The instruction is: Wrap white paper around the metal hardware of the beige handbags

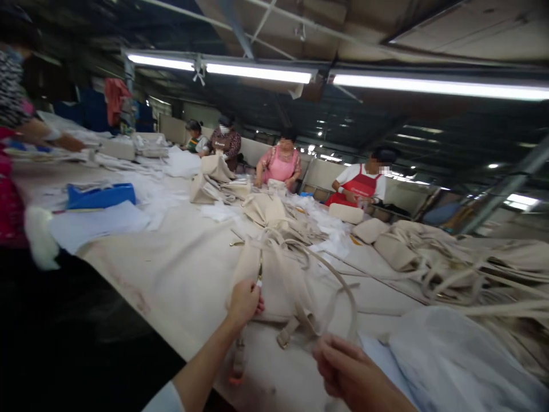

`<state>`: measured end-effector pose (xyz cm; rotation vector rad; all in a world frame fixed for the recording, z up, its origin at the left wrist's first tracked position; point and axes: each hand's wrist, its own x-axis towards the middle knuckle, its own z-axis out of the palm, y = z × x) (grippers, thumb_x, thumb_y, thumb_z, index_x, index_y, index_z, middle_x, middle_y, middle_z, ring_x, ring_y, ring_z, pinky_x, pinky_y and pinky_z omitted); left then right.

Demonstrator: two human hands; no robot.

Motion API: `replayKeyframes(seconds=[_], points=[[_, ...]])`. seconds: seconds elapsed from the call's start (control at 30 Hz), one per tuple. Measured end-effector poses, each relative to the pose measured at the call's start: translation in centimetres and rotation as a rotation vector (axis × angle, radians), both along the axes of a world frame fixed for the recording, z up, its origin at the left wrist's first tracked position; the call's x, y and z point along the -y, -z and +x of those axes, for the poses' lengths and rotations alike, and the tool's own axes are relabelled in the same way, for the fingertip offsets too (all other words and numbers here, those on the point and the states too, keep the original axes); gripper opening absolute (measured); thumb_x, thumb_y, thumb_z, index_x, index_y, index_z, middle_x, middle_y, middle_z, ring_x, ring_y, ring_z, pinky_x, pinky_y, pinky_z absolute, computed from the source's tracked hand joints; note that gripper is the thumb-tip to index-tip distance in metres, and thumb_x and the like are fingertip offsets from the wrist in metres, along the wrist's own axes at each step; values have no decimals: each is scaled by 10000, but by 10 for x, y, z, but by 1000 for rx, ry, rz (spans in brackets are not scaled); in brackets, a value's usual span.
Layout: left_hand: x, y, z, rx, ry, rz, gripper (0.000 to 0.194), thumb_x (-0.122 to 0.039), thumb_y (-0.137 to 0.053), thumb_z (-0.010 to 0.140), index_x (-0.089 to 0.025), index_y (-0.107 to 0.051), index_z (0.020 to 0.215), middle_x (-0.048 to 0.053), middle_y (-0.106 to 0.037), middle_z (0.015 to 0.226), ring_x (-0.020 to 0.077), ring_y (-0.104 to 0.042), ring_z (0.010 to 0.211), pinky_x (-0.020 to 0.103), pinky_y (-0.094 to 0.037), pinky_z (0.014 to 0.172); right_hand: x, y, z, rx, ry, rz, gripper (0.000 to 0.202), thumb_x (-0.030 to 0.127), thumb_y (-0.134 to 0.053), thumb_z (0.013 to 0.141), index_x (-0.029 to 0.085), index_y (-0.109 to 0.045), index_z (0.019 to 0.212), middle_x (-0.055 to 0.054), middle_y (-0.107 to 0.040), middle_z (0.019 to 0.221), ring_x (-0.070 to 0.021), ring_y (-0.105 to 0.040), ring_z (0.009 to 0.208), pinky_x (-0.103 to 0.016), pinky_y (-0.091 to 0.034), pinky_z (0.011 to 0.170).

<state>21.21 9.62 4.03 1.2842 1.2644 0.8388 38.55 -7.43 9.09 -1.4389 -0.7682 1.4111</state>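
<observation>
A beige bag [278, 280] with long straps and a gold zipper lies on the cloth-covered table in front of me. My left hand [244, 301] is closed at the lower end of the zipper, with a small white piece showing at its fingertips; its fingers press on the bag's front. At the lower right, my right hand [341, 363] is closed beside a strap [346, 292] that curves down towards it. That hand is blurred, and what its fingers hold, if anything, is too unclear to tell. A buckled strap end [288, 333] hangs between the hands.
Beige bags and straps [450, 257] are heaped on the right, behind clear plastic [463, 349]. A blue tray [100, 195] and white sheets lie at the left. Several people stand around the table, one of them at the left edge. More bags [266, 210] lie ahead.
</observation>
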Motion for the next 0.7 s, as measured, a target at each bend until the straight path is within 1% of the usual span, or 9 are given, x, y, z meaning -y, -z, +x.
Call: replayKeyframes(seconds=[0.03, 0.07, 0.13, 0.2, 0.27, 0.4, 0.57, 0.63, 0.7], points=[[1, 3, 1, 0, -2, 18, 266, -171, -407, 897, -178, -487, 644, -22, -576, 514, 122, -595, 438, 196, -447, 417, -29, -10, -23, -53, -93, 31, 381, 474, -824, 578, 209, -562, 659, 29, -481, 628, -72, -394, 532, -198, -300, 475], [3, 5, 1, -1, -2, 37, 264, -176, -399, 899, -184, -478, 646, -23, -573, 516, 128, -595, 439, 201, -436, 411, -57, -17, -41, -66, -136, 41, 415, 451, -827, 554, 200, -511, 653, 50, -457, 622, -51, -346, 506, -182, -230, 444], [5, 9, 1, -1, -2, 77, 254, -186, -393, 897, -194, -468, 655, -23, -573, 525, 138, -595, 443, 214, -423, 413, -104, -23, -62, 41, -191, 46, 394, 426, -771, 578, 201, -460, 665, 84, -408, 595, -32, -266, 465, -182, -131, 419], [7, 12, 0, -5, -1, 115, 245, -188, -392, 891, -198, -478, 662, -19, -577, 534, 144, -595, 452, 225, -420, 435, -139, -19, -67, 181, -214, 26, 320, 380, -705, 611, 201, -444, 656, 104, -371, 558, -25, -213, 434, -192, -86, 413], [7, 14, -1, -14, 0, 149, 248, -189, -388, 890, -195, -503, 670, -12, -583, 547, 143, -594, 461, 233, -420, 465, -159, -9, -65, 273, -230, -5, 246, 321, -662, 629, 197, -449, 632, 110, -361, 521, -23, -194, 410, -201, -70, 408], [7, 18, -1, -31, -10, 183, 257, -207, -374, 904, -199, -515, 690, -5, -589, 565, 143, -590, 474, 243, -412, 499, -174, 10, -59, 403, -222, -52, 209, 261, -609, 665, 197, -440, 561, 109, -331, 449, -31, -209, 378, -212, -71, 398], [8, 22, -1, -82, -14, 211, 236, -206, -374, 907, -202, -500, 708, 15, -617, 589, 156, -604, 515, 257, -418, 545, -176, 16, -59, 491, -209, -71, 201, 236, -564, 705, 192, -459, 539, 96, -342, 440, -40, -229, 374, -217, -100, 391], [10, 21, -2, -139, -26, 253, 191, -199, -378, 905, -187, -541, 807, 42, -657, 656, 177, -634, 583, 272, -436, 586, -177, 16, -59, 503, -214, -70, 198, 226, -554, 708, 192, -460, 537, 94, -340, 443, -42, -235, 377, -214, -111, 388], [13, 19, -4, -203, -34, 325, 219, -183, -386, 896, -166, -562, 1027, 81, -702, 779, 212, -670, 705, 297, -457, 653, -177, 16, -58, 511, -217, -70, 197, 219, -552, 704, 193, -459, 533, 93, -339, 443, -42, -239, 376, -212, -117, 385]])
